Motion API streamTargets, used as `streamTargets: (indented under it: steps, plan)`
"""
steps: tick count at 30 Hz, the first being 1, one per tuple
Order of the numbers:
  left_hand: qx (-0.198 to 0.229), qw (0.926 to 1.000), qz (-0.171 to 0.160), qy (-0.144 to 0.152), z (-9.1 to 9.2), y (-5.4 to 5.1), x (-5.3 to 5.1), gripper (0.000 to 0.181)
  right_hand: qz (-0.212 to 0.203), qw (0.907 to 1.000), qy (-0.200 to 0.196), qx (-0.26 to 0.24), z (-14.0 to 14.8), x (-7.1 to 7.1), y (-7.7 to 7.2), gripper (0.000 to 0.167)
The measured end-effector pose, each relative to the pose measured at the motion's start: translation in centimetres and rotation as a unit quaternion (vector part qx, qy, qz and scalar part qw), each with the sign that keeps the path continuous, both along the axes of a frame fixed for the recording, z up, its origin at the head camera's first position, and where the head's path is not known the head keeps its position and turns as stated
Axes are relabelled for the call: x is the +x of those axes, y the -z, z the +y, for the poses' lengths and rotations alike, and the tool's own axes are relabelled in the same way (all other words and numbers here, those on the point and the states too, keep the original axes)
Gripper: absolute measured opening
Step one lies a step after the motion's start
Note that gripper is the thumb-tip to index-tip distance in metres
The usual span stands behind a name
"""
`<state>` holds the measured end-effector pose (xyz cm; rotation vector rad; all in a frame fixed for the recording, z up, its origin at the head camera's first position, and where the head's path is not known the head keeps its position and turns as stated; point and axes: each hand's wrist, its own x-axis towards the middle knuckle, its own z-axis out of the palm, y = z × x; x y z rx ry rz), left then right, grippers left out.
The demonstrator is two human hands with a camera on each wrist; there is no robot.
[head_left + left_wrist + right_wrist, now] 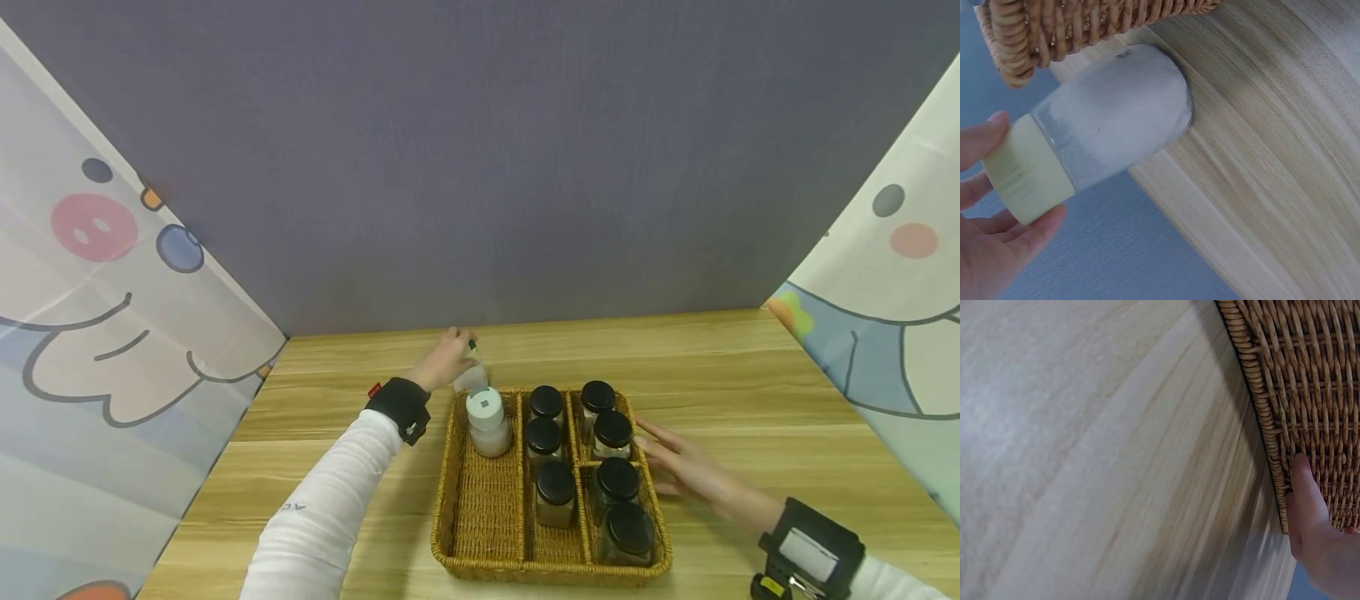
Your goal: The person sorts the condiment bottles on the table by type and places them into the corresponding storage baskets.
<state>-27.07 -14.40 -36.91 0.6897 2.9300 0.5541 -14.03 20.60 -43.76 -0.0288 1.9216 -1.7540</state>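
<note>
My left hand (444,360) is just beyond the back left corner of the wicker basket (480,573). Fingers and thumb grip the pale yellow lid of a clear jar of white powder (1116,112), whose base meets the wooden table in the left wrist view. In the basket's left compartment stands another white-lidded jar (489,425). My right hand (686,468) rests against the basket's right side, fingers extended along the woven wall (1316,406) in the right wrist view.
Several black-lidded jars (555,492) fill the basket's middle and right compartments. The wooden table (750,392) runs back to a grey-blue panel (480,167). Cartoon-printed sheets (97,350) hang at both sides.
</note>
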Motion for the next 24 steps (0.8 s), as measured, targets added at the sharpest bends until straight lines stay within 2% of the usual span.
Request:
streamTargets:
  steps: [7,13,17,24]
  plan:
    - [-0.003,1.0000,0.000,0.001,-0.1,-0.3,0.1,0.041,0.001,0.9999,0.006,-0.014,-0.1,0.0,0.0,0.065]
    - [0.000,0.9999,0.014,-0.002,-0.3,-1.0,0.2,0.040,0.001,1.0000,0.002,-0.009,0.0,0.1,-0.1,0.066]
    - [-0.006,0.9998,0.019,-0.007,-0.5,-1.9,0.2,0.039,-0.001,1.0000,0.003,-0.008,-0.1,0.1,-0.1,0.066]
    - [-0.021,0.9993,0.028,-0.009,-0.7,-4.0,0.2,0.039,0.000,0.9999,0.002,-0.010,-0.1,0.1,-0.2,0.066]
